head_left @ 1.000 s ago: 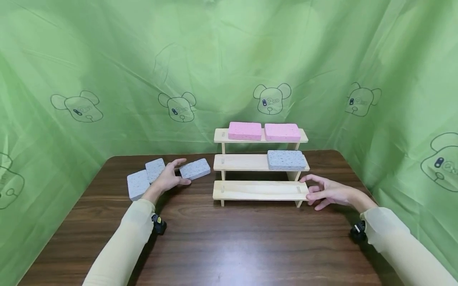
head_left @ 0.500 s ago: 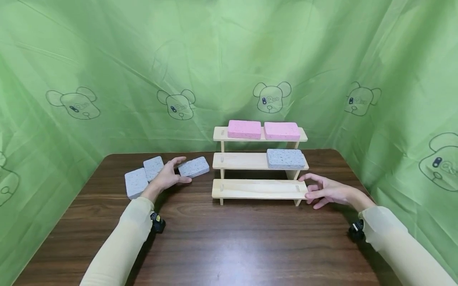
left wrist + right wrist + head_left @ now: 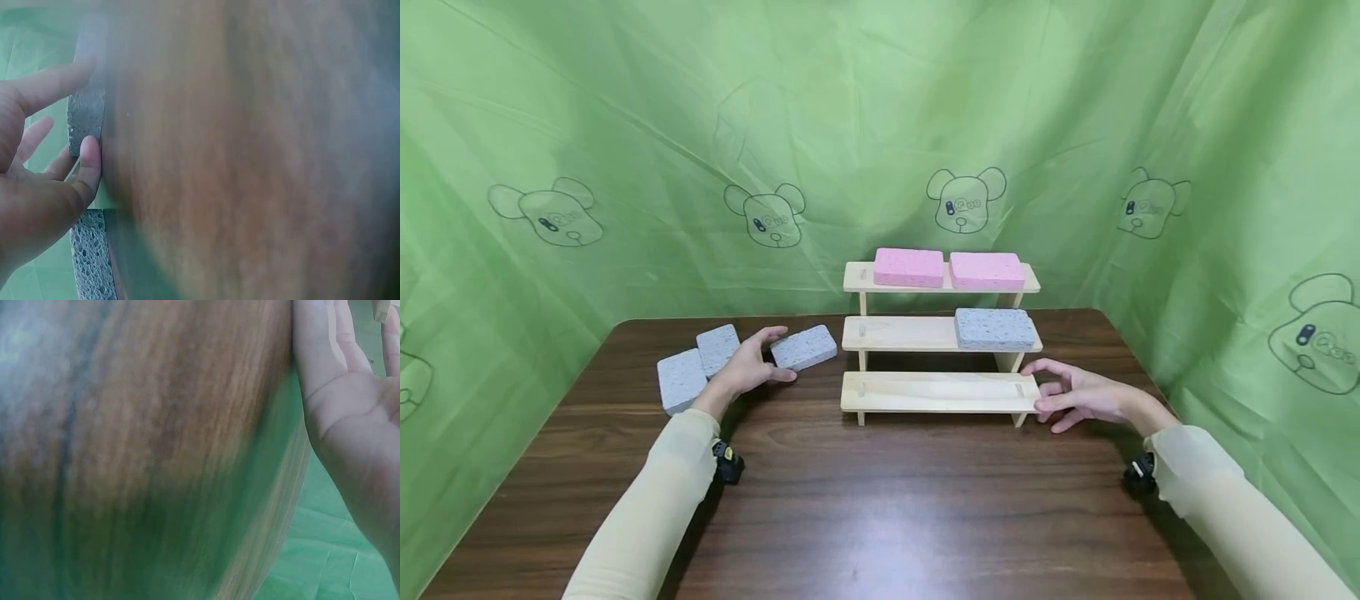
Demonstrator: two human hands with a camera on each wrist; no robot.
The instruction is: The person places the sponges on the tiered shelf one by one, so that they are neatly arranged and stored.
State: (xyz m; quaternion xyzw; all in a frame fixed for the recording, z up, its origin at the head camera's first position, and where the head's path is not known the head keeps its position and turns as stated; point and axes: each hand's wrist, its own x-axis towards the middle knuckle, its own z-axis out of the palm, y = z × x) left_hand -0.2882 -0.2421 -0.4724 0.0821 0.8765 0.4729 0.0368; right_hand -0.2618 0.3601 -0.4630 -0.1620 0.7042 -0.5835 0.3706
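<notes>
A grey-blue sponge (image 3: 805, 347) lies flat on the table left of a three-tier wooden rack (image 3: 925, 390). My left hand (image 3: 748, 364) is at its left end, index finger behind and thumb in front. In the left wrist view the thumb overlaps the sponge (image 3: 86, 115), and another fingertip is at its lower end; how firmly they touch cannot be told. My right hand (image 3: 1086, 396) is at the right end of the bottom shelf, thumb and index finger by its edge, fingers loosely bent. Its palm shows in the right wrist view.
Two more grey-blue sponges, one in front (image 3: 682, 382) and one behind (image 3: 718, 350), lie at the left. A grey-blue sponge (image 3: 995, 329) sits on the middle shelf's right side. Two pink sponges (image 3: 908, 267) are on the top shelf. Green cloth (image 3: 850, 108) surrounds the wooden table (image 3: 880, 500).
The head view has shifted slightly, so everything appears a little further left and up. Both hands and the sponges keep their places relative to the table.
</notes>
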